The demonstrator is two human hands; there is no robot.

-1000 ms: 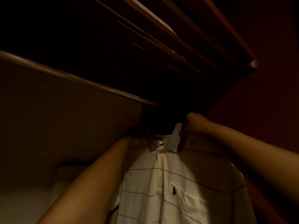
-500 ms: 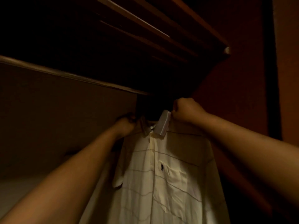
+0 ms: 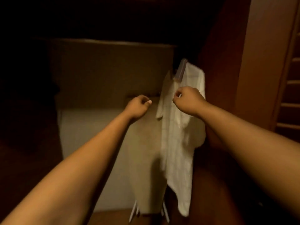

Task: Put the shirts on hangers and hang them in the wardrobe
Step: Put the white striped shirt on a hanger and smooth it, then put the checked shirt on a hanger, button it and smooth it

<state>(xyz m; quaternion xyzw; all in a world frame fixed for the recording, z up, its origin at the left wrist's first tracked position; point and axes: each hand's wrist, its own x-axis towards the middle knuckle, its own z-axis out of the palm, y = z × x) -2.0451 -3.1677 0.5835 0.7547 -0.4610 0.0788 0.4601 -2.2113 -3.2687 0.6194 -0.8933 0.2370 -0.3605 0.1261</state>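
Note:
A cream shirt point(image 3: 178, 143) with thin dark stripes hangs inside the dark wardrobe point(image 3: 113, 21) at the right, its collar point(image 3: 181, 69) up near the shadow. The hanger inside it and the rail are hidden in the dark. My right hand point(image 3: 186, 99) is a loose fist in front of the shirt's chest, and no cloth shows between its fingers. My left hand point(image 3: 138, 106) is curled shut to the left of the shirt, apart from it, holding nothing.
A pale beige panel point(image 3: 105, 70) fills the back of the wardrobe behind my hands. A reddish wooden side wall point(image 3: 224, 62) and a louvred door point(image 3: 289, 95) stand at the right. Two thin white prongs point(image 3: 134, 211) poke up at the bottom.
Both hands have let go of the shirt's collar and shoulders and dropped lower. The shirt now hangs by itself, turned sideways toward the right wall. My view has tilted down.

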